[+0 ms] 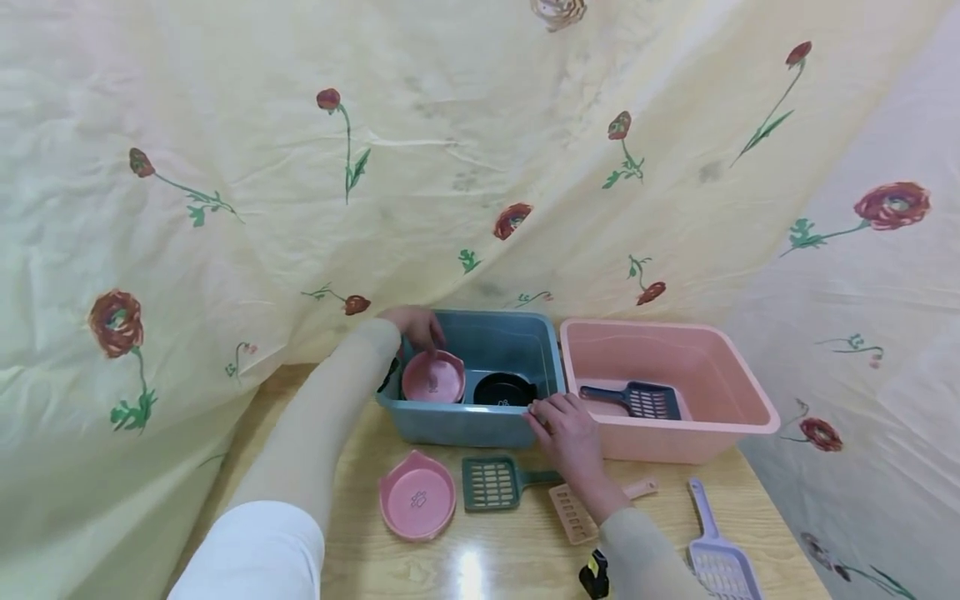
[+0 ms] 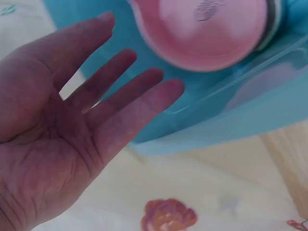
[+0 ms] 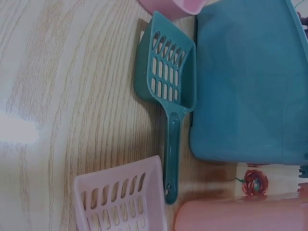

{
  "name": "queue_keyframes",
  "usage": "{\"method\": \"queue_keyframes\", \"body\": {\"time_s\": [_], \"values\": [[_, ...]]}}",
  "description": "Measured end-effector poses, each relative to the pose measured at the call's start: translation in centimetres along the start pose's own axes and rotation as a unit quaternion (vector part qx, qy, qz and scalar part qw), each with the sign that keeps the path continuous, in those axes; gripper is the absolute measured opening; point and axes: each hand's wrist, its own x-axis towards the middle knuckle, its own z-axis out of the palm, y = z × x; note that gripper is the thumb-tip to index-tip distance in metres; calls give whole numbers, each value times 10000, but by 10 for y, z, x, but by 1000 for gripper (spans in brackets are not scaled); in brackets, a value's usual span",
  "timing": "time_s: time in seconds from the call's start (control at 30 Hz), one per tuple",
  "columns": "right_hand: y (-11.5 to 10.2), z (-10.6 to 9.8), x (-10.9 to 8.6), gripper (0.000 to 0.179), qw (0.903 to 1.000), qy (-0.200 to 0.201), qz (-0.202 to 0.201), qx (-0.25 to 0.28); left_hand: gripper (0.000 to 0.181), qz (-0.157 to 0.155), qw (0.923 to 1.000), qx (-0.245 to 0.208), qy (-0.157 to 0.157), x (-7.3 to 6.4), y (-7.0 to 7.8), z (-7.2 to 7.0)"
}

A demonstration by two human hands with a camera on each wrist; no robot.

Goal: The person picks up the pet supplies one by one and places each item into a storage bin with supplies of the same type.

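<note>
A blue plastic tub (image 1: 465, 425) holds a pink cat-eared bowl (image 1: 432, 379) on its left side and a black bowl (image 1: 504, 388) to the right of that. My left hand (image 1: 417, 327) reaches over the tub's left end, just behind the pink bowl. In the left wrist view its fingers (image 2: 139, 103) are spread and straight, apart from the bowl, with nothing in them. At the tub's front right corner, my right hand (image 1: 572, 437) holds the rim, fingers over the edge and thumb at the front. The right wrist view shows the tub's outer wall (image 3: 250, 86).
Right of the blue tub stands a pink tub (image 1: 667, 442) with a navy slotted scoop (image 1: 652, 402) inside. In front lie another pink bowl (image 1: 417, 500), a green scoop (image 1: 491, 483), a pale pink scoop (image 1: 573, 515) and a lavender scoop (image 1: 723, 567). Flowered cloth (image 1: 450, 208) hangs behind.
</note>
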Motion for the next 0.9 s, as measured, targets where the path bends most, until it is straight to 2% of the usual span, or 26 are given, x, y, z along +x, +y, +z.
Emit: {"method": "queue_keyframes", "body": {"time_s": [0.1, 0.2, 0.53, 0.73, 0.9], "values": [[-1, -1, 0, 17, 9999, -99, 44, -29, 42, -20, 9996, -65, -278, -10, 4, -10], [-1, -1, 0, 17, 9998, -168, 83, -19, 41, -59, 9990, -133, -422, -22, 9, -19], [1, -2, 3, 18, 9999, -146, 77, -39, 43, -121, 9960, -44, -883, -80, 22, -45], [2, -1, 3, 19, 10000, 4, -56, 7, 46, -207, 9932, -43, -1146, -121, 13, -47], [1, 1, 4, 19, 10000, 0, -49, 10, 51, -357, 9905, -168, -1320, -148, -8, -43]]}}
